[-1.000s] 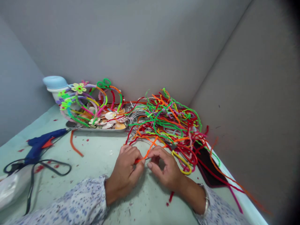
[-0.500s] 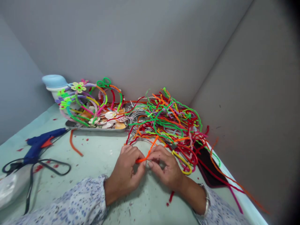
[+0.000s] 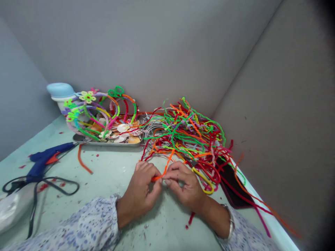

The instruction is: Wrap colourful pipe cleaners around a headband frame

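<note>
My left hand (image 3: 141, 190) and my right hand (image 3: 183, 186) meet at the middle of the pale green table (image 3: 110, 174), fingertips nearly touching. Both pinch the same orange pipe cleaner (image 3: 163, 171), which runs from between my fingers up towards the pile. Just beyond my hands lies a tangled heap of coloured pipe cleaners (image 3: 188, 136) in red, green, orange and purple. A yellow loop (image 3: 204, 181) lies right beside my right hand.
A metal tray (image 3: 107, 142) at the back left carries pipe-cleaner hoops and shells. A blue glue gun (image 3: 43, 161) with its black cord lies at the left, a loose orange piece (image 3: 83, 162) near it. A dark flat case (image 3: 232, 188) rests at the right. Grey walls close the corner.
My right hand has slid a little left and forward, closing onto the left hand's fingertips. The orange pipe cleaner between them has bent slightly.
</note>
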Demonstrator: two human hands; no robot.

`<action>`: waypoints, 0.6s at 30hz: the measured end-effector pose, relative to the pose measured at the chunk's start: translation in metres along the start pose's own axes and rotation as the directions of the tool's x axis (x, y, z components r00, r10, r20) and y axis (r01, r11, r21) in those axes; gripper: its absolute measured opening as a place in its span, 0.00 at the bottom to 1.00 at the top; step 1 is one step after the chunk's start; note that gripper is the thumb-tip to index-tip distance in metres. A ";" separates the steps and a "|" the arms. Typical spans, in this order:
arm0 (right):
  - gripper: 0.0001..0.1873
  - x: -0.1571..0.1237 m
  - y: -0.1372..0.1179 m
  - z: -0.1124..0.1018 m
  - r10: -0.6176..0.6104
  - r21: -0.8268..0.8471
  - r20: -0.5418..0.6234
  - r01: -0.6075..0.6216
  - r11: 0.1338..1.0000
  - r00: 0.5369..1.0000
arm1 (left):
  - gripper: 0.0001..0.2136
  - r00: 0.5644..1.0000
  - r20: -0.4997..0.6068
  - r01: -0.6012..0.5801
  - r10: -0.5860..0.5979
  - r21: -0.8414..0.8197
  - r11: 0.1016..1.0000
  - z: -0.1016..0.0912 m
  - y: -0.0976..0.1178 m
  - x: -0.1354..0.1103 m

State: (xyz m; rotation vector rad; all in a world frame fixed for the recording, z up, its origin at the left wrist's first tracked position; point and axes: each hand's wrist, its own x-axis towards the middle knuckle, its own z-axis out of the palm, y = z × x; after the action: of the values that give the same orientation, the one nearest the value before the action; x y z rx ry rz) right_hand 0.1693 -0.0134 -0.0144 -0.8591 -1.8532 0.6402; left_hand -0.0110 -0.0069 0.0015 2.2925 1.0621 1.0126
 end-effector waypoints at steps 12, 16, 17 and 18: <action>0.09 -0.001 0.002 0.000 0.020 0.017 -0.023 -0.020 1.000 1.000 | 0.02 0.998 -0.050 0.027 -0.026 0.019 0.999 0.002 -0.001 -0.003; 0.09 0.001 0.002 -0.001 0.019 0.005 -0.039 -0.019 1.000 0.999 | 0.02 0.999 -0.038 0.030 -0.029 0.024 0.999 0.001 0.000 -0.002; 0.09 0.001 0.002 0.000 0.022 0.001 -0.045 -0.022 1.000 0.999 | 0.03 0.999 -0.036 0.028 -0.027 0.023 0.999 0.001 0.000 -0.002; 0.09 0.002 0.002 0.000 0.028 -0.003 -0.050 -0.028 1.000 0.998 | 0.03 0.999 -0.034 0.026 -0.025 0.020 0.999 0.001 0.000 -0.001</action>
State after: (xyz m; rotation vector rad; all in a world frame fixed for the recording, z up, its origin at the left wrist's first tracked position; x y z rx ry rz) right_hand 0.1696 -0.0109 -0.0144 -0.8970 -1.8015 0.6272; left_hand -0.0110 -0.0081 0.0005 2.2800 1.1176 1.0381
